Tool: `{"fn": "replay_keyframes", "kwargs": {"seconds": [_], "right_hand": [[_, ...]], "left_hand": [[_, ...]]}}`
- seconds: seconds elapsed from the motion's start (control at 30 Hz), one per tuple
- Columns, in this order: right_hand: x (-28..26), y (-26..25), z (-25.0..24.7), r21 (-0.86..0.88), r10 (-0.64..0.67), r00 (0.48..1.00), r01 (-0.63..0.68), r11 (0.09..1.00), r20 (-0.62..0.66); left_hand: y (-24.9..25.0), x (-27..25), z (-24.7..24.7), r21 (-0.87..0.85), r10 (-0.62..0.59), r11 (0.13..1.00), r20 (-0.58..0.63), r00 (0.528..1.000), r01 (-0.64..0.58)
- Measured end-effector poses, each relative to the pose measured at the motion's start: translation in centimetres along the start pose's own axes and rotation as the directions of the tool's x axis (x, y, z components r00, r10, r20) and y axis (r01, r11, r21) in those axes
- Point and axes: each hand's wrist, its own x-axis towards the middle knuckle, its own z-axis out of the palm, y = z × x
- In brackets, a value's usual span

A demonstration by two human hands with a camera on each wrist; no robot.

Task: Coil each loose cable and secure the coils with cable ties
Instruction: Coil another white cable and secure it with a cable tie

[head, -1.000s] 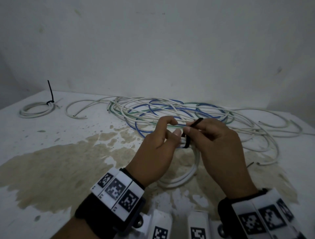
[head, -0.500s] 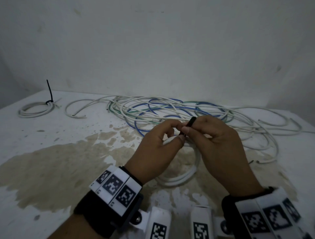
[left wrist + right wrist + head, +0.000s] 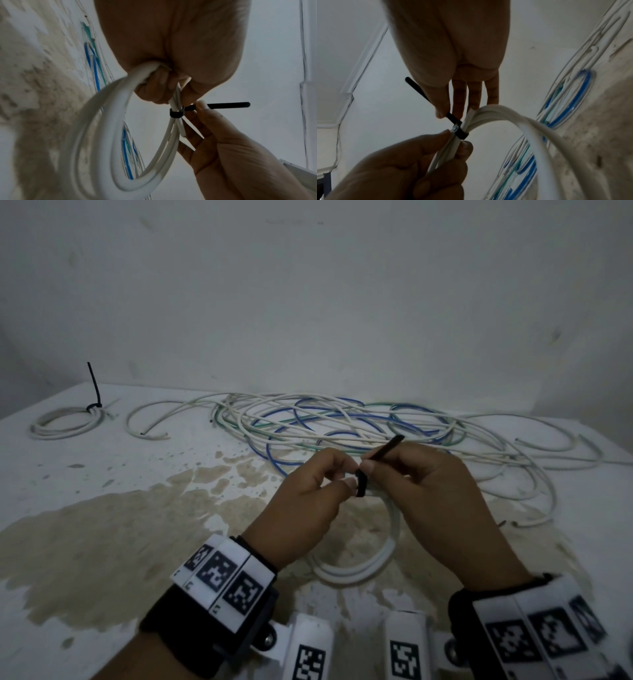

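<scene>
1. The left hand [image 3: 308,494] pinches the gathered strands of a white cable coil [image 3: 359,566] between thumb and fingertips, right beside the black band of a cable tie [image 3: 361,486].
2. The coil is lifted off the tabletop [image 3: 102,474] at the held end, and its loop hangs down toward the person, near the middle of the scene.
3. The cable tie is closed snugly round the strands; in the left wrist view the band [image 3: 176,113] cinches them where they cross.
4. The right hand [image 3: 435,491] pinches the tie's free tail between thumb and forefinger. The tail [image 3: 387,448] sticks out up and to the far right, past the fingers. Its other fingers are stretched out behind the strands [image 3: 471,94].
5. Beyond the hands lies a tangle of loose cables [image 3: 342,422], white with blue and green among them, spread across the far side of the tabletop and off to the right.
6. At the far left sits a small tied coil [image 3: 65,422], its black tie [image 3: 94,385] standing upright.
7. A wide brownish stain [image 3: 120,535] marks the near left of the tabletop.
</scene>
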Motion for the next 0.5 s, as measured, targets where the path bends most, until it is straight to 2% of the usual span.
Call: {"fn": "replay_keyframes", "kwargs": {"seconds": [0.1,0.23,0.3,0.43,0.5], "right_hand": [[0.10,0.42,-0.05,-0.093,-0.102,0.993,0.097,0.991,-0.051],[0.09,0.72,0.16,-0.175,-0.197,0.980,0.197,0.965,0.018],[0.08,0.73,0.14,-0.186,-0.205,0.978,0.207,0.961,0.029],[0.16,0.80,0.10,-0.106,-0.127,0.992,0.126,0.986,-0.007],[0.20,0.81,0.18,-0.114,-0.144,0.989,0.142,0.983,-0.009]], "left_hand": [[-0.38,0.06,0.14,0.085,0.011,0.996,0.030,0.999,-0.014],[-0.31,0.07,-0.03,0.101,0.005,0.995,0.028,1.000,-0.008],[-0.31,-0.03,0.07,0.151,0.033,0.988,0.014,0.999,-0.035],[0.01,-0.26,0.44,0.153,0.020,0.988,0.025,0.999,-0.024],[0.08,-0.34,0.43,0.203,0.045,0.978,0.026,0.999,-0.049]]}}
